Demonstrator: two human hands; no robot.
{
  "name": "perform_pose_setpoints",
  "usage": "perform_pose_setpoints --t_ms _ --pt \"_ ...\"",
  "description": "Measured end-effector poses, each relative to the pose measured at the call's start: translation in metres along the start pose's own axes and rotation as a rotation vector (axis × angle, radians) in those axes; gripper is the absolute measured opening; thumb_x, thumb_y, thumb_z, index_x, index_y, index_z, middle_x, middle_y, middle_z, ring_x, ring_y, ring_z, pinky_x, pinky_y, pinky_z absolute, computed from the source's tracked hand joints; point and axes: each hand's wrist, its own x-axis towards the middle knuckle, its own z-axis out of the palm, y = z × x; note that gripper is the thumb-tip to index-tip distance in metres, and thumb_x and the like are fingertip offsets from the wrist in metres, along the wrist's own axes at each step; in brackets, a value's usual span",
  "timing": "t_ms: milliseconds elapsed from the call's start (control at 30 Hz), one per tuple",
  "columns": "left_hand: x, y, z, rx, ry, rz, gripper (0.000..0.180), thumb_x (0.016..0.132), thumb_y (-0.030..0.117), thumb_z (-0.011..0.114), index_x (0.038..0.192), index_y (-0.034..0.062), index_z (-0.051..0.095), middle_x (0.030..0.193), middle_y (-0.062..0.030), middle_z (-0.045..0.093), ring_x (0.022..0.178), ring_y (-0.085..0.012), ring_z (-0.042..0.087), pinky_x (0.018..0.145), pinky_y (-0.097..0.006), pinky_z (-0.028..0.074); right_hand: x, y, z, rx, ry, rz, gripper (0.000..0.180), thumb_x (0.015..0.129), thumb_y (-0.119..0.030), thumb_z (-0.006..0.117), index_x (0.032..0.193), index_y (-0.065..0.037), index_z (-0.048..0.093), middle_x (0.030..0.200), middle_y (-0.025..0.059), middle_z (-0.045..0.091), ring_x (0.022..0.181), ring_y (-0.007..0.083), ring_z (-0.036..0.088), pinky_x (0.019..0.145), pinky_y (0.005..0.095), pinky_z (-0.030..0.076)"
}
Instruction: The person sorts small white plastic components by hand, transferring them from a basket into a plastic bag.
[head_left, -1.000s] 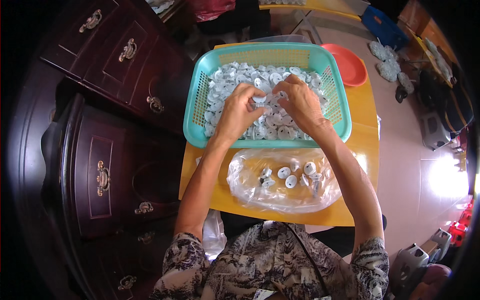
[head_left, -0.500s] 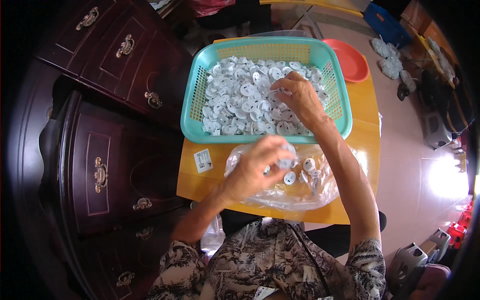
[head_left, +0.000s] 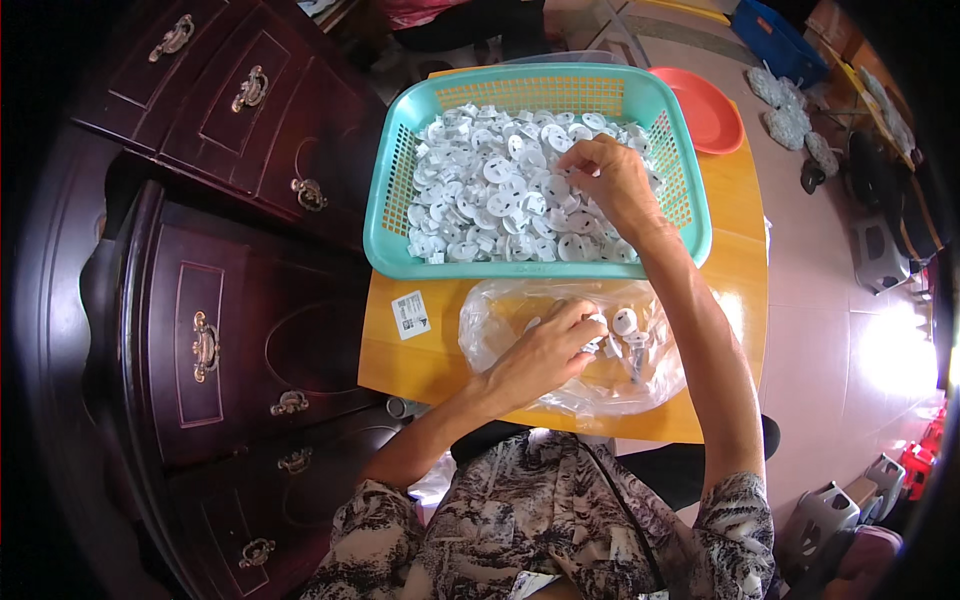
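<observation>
A teal plastic basket (head_left: 388, 205) on a small yellow table (head_left: 425, 365) is filled with several white round plastic parts (head_left: 490, 205). My right hand (head_left: 612, 180) reaches into the basket, fingers curled down on the pile at its right side. Nearer to me lies a clear plastic bag (head_left: 500, 325) with a few white parts (head_left: 628, 325) inside. My left hand (head_left: 545, 350) rests on the bag's opening, its fingertips pinched on a white part there.
Dark wooden drawers (head_left: 220, 330) with brass handles stand along the left, close to the table. An orange plate (head_left: 705, 105) sits behind the basket. A small white label (head_left: 411, 314) lies on the table. Stools and bags crowd the floor at right.
My left hand has come out of the basket and down to the clear bag. My right hand stays in the basket on the pile.
</observation>
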Motion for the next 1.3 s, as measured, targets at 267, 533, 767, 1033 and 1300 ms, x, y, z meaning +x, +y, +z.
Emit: perform_pose_setpoints --t_ms 267,533,767,1033,1300 --pt "0.0 0.003 0.002 0.095 0.01 0.025 0.045 0.081 0.005 0.074 0.123 0.004 0.058 0.125 -0.0143 0.052 0.112 -0.0344 0.058 0.092 -0.04 0.051 0.0 -0.007 -0.001 -0.033 -0.067 -0.018 0.016 0.077 0.0 0.071 0.092 -0.002 0.071 0.092 0.0115 0.063 0.084 0.025 0.066 0.078 0.035 0.053" --pt "-0.01 0.008 -0.004 0.076 0.042 0.022 0.051 0.082 0.011 0.076 0.13 0.0043 0.058 0.127 -0.0152 0.055 0.114 -0.0345 0.059 0.093 -0.041 0.051 -0.003 -0.003 -0.002 -0.06 -0.023 -0.047 0.011 0.079 0.001 0.069 0.09 0.0 0.067 0.092 0.0117 0.063 0.083 0.0263 0.067 0.077 0.035 0.053" --pt "-0.01 0.024 -0.019 -0.004 0.083 -0.057 0.046 0.085 0.01 0.075 0.129 0.0069 0.061 0.124 -0.0136 0.06 0.099 -0.0267 0.065 0.081 -0.036 0.057 -0.013 -0.031 -0.03 0.02 0.02 0.001 0.007 0.082 -0.001 0.067 0.089 0.0 0.065 0.088 0.014 0.066 0.081 0.0286 0.067 0.075 0.0369 0.052" --pt "0.002 0.033 -0.047 0.008 0.159 -0.023 0.039 0.085 0.0 0.073 0.123 0.0053 0.065 0.108 -0.0096 0.067 0.088 -0.0147 0.067 0.074 -0.027 0.056 -0.027 -0.019 -0.051 0.063 0.055 0.072 0.009 0.088 -0.009 0.066 0.093 -0.002 0.064 0.092 0.0121 0.069 0.086 0.0231 0.069 0.076 0.034 0.054" --pt "0.022 0.033 -0.084 0.008 0.439 -0.049 0.026 0.088 -0.001 0.069 0.113 0.0025 0.068 0.102 -0.0099 0.068 0.079 -0.0156 0.067 0.07 -0.027 0.053 -0.045 -0.047 -0.054 0.927 -0.186 0.452 0.012 0.093 -0.016 0.065 0.099 -0.006 0.063 0.102 0.0047 0.066 0.094 0.0159 0.067 0.08 0.0301 0.056"
